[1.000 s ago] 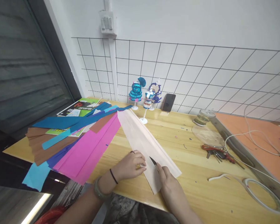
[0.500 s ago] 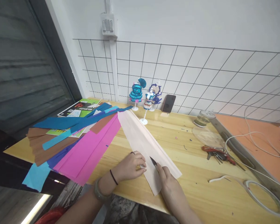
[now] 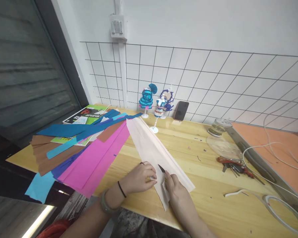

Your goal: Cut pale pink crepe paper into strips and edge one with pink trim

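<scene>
A long sheet of pale pink crepe paper [image 3: 151, 148] lies slantwise on the wooden table, its lower end close to me. My left hand [image 3: 141, 178] is closed on the left edge of this paper, fingers pinched together. In my right hand [image 3: 176, 190] are scissors [image 3: 161, 168]; one dark pointed blade shows over the paper, aimed up and left, while the handles are hidden in the hand. Beside the right hand the paper is lifted and creased.
Magenta paper [image 3: 96, 158], brown paper [image 3: 44, 152] and blue strips fan out on the left. Small decorated dress-form stands [image 3: 146, 99] and a phone [image 3: 181, 110] are at the back. At right are a glass jar [image 3: 218, 127], keys [image 3: 234, 166] and a tape roll [image 3: 285, 211].
The paper's lower end has buckled up more beside my right hand, and the scissors blade has shifted slightly. My left hand keeps its pinch. The whole view has moved a little.
</scene>
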### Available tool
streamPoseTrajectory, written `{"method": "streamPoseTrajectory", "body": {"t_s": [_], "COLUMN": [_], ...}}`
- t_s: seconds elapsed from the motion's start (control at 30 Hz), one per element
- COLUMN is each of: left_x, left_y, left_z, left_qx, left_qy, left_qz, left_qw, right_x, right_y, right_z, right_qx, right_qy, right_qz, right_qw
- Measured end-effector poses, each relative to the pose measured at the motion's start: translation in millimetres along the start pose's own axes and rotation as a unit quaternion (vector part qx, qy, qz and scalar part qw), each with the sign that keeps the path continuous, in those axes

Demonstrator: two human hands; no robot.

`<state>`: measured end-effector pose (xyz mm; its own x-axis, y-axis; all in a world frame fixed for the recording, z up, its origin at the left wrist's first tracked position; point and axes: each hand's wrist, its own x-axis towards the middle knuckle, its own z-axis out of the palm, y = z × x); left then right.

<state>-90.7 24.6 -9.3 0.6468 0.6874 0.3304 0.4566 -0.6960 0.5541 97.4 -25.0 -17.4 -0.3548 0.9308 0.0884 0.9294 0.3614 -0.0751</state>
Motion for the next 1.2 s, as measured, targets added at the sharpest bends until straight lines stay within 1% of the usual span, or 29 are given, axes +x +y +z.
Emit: {"method": "streamPoseTrajectory", "body": {"t_s": [0.33, 0.63, 0.7, 0.9, 1.03, 1.2], "left_x": [0, 1, 1, 1, 0, 0], "left_y": [0, 1, 1, 2, 1, 1], "left_z": [0.1, -0.3, -1.0, -1.0, 0.1, -0.5], "left_qx": [0.002, 0.001, 0.003, -0.002, -0.002, 0.002], "left_qy": [-0.002, -0.002, -0.003, 0.003, 0.004, -0.001], "left_qz": [-0.003, 0.002, 0.002, -0.002, -0.006, -0.004], "left_qw": [1.000, 1.000, 1.000, 1.000, 1.000, 1.000], "right_x": [-1, 3, 7, 17, 19, 14], "right_y": [1, 0, 0, -3, -4, -3], "right_z": [4, 7, 5, -4, -5, -2], "right_qx": [0.006, -0.009, -0.019, -0.042, -0.050, -0.060], "right_qy": [-0.011, 0.021, 0.017, -0.022, -0.041, -0.021], "right_qz": [0.019, 0.010, 0.005, -0.002, -0.001, -0.003], "right_qw": [1.000, 1.000, 1.000, 0.999, 0.998, 0.998]}}
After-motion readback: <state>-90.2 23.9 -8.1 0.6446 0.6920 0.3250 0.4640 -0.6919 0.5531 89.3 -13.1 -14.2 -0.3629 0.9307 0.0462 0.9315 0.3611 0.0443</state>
